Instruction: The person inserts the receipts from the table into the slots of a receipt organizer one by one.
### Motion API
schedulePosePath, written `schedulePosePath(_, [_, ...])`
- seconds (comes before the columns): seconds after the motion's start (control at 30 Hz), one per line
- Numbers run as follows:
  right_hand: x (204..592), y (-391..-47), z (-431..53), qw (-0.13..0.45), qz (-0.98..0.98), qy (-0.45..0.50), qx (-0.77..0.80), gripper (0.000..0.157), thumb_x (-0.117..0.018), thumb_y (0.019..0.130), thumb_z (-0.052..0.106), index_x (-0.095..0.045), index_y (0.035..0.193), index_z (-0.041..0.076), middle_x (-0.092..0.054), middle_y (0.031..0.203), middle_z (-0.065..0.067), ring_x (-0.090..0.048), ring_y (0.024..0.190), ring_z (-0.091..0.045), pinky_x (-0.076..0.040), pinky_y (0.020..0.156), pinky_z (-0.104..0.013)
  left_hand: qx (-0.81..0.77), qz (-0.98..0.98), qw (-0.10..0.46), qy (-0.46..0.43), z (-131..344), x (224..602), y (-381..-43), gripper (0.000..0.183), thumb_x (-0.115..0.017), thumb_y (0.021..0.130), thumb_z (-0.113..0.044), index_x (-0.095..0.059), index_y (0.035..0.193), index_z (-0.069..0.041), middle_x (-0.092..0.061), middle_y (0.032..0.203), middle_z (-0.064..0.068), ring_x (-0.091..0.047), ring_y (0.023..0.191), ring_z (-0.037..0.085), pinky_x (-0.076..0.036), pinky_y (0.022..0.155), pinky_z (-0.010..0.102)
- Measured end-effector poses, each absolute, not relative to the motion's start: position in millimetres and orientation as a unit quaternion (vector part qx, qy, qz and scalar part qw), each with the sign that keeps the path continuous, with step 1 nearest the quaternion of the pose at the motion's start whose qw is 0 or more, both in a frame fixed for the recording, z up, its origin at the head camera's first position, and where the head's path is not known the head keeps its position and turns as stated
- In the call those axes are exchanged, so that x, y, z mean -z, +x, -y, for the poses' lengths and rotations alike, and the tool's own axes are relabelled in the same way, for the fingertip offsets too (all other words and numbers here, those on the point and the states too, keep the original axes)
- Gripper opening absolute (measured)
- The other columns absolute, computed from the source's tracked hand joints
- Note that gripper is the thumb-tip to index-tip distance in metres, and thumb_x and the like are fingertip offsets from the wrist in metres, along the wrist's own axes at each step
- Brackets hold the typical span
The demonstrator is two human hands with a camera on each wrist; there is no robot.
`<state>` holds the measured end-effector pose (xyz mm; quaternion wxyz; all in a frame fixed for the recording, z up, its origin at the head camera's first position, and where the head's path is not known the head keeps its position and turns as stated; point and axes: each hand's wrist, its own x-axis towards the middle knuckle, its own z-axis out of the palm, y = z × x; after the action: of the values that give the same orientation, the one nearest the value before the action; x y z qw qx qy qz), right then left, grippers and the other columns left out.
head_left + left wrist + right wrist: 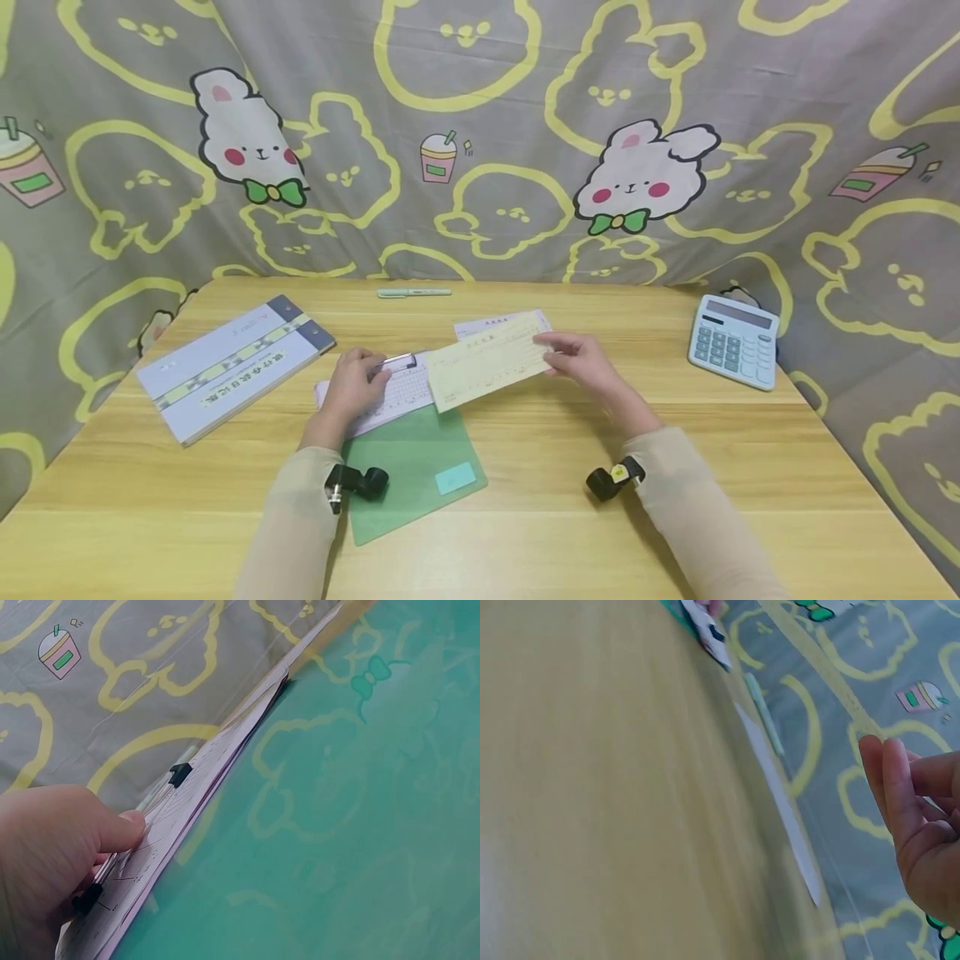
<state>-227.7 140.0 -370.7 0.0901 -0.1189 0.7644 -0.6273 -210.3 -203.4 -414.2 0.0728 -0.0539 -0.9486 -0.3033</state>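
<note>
My left hand (pixel 354 387) grips the top of a green clipboard (pixel 405 467) at its metal clip (pixel 397 362), the thumb lying over the clip in the left wrist view. Pink-white printed forms (pixel 397 397) are under the clip, and a pale blue label is on the board's lower part. With fingertips and thumb, my right hand (pixel 577 360) pinches the right end of a yellow printed slip (pixel 483 367). The slip is raised over the table, its left end overlapping the forms in the head view. Partly hidden behind it, a pinkish-white slip (pixel 480 326) lies on the table.
A grey-blue ledger book (pixel 236 367) with a patterned band lies at the left. The pale green pen (pixel 414 292) is near the table's back edge. At the right sits a light blue calculator (pixel 733 342). A patterned curtain (pixel 480 125) hangs behind the table.
</note>
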Motion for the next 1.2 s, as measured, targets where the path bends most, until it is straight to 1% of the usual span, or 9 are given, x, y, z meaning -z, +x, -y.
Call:
schedulePosePath(0.07, [373, -227, -133, 0.101, -0.769, -0.126, 0.618, 0.033, -0.053, 0.080, -0.005, -0.052, 0.113, -0.007, -0.049, 0.111, -0.020, -0.056, 0.074, -0.016, -0.048, 0.071, -0.034, 0.306, 0.948, 0.069, -0.051, 203, 414, -210, 0.037, -0.054, 0.084, -0.017, -0.052, 0.115, 0.004, -0.046, 0.108, 0.018, -0.036, 0.103, 0.033, -0.029, 0.089, 0.045])
schedulePosePath(0.27, [382, -224, -107, 0.122, -0.774, -0.148, 0.604, 0.032, -0.052, 0.078, -0.009, -0.053, 0.111, -0.008, -0.054, 0.091, -0.020, -0.058, 0.069, -0.017, -0.050, 0.063, -0.031, 0.317, 0.946, 0.061, -0.037, 202, 412, -212, 0.036, -0.054, 0.084, -0.017, -0.053, 0.114, 0.003, -0.045, 0.110, 0.018, -0.037, 0.104, 0.033, -0.029, 0.089, 0.045])
schedulePosePath(0.37, [386, -221, -93, 0.136, -0.767, -0.154, 0.607, 0.032, -0.051, 0.079, -0.010, -0.053, 0.110, -0.009, -0.057, 0.090, -0.020, -0.058, 0.066, -0.016, -0.050, 0.063, -0.032, 0.326, 0.942, 0.067, -0.035, 201, 410, -211, 0.035, -0.055, 0.083, -0.015, -0.054, 0.112, 0.004, -0.046, 0.108, 0.019, -0.038, 0.103, 0.034, -0.029, 0.089, 0.046])
schedulePosePath(0.5, [379, -211, -75, 0.148, -0.765, -0.154, 0.607, 0.030, -0.051, 0.078, -0.012, -0.052, 0.108, -0.011, -0.055, 0.087, -0.021, -0.057, 0.063, -0.019, -0.049, 0.064, -0.038, 0.330, 0.940, 0.078, -0.041, 200, 408, -210, 0.034, -0.056, 0.082, -0.013, -0.055, 0.110, 0.007, -0.047, 0.106, 0.021, -0.040, 0.101, 0.035, -0.031, 0.086, 0.046])
schedulePosePath(0.67, [391, -214, -58, 0.147, -0.772, -0.140, 0.603, 0.030, -0.053, 0.076, -0.011, -0.056, 0.106, -0.008, -0.053, 0.079, -0.016, -0.056, 0.057, -0.017, -0.050, 0.060, -0.033, 0.326, 0.942, 0.073, -0.037, 201, 408, -211, 0.034, -0.056, 0.082, -0.014, -0.055, 0.110, 0.006, -0.047, 0.107, 0.021, -0.040, 0.101, 0.035, -0.031, 0.087, 0.046])
schedulePosePath(0.73, [399, -218, -52, 0.148, -0.771, -0.132, 0.605, 0.030, -0.054, 0.076, -0.010, -0.058, 0.105, -0.005, -0.052, 0.077, -0.014, -0.055, 0.055, -0.014, -0.050, 0.057, -0.029, 0.324, 0.943, 0.068, -0.032, 200, 408, -211, 0.034, -0.055, 0.083, -0.015, -0.055, 0.110, 0.005, -0.047, 0.107, 0.021, -0.039, 0.102, 0.035, -0.030, 0.088, 0.046])
schedulePosePath(0.83, [402, -216, -44, 0.153, -0.768, -0.127, 0.608, 0.030, -0.054, 0.076, -0.010, -0.058, 0.105, -0.005, -0.051, 0.077, -0.014, -0.056, 0.055, -0.014, -0.050, 0.057, -0.029, 0.322, 0.945, 0.060, -0.026, 200, 408, -211, 0.034, -0.054, 0.084, -0.015, -0.054, 0.112, 0.004, -0.046, 0.109, 0.020, -0.038, 0.104, 0.034, -0.029, 0.089, 0.046])
schedulePosePath(1.2, [401, -209, -27, 0.164, -0.761, -0.127, 0.615, 0.028, -0.054, 0.076, -0.010, -0.055, 0.105, -0.009, -0.051, 0.077, -0.015, -0.057, 0.056, -0.016, -0.050, 0.058, -0.028, 0.312, 0.948, 0.063, -0.032, 200, 406, -209, 0.034, -0.054, 0.083, -0.015, -0.054, 0.111, 0.006, -0.047, 0.108, 0.021, -0.039, 0.103, 0.036, -0.031, 0.088, 0.046])
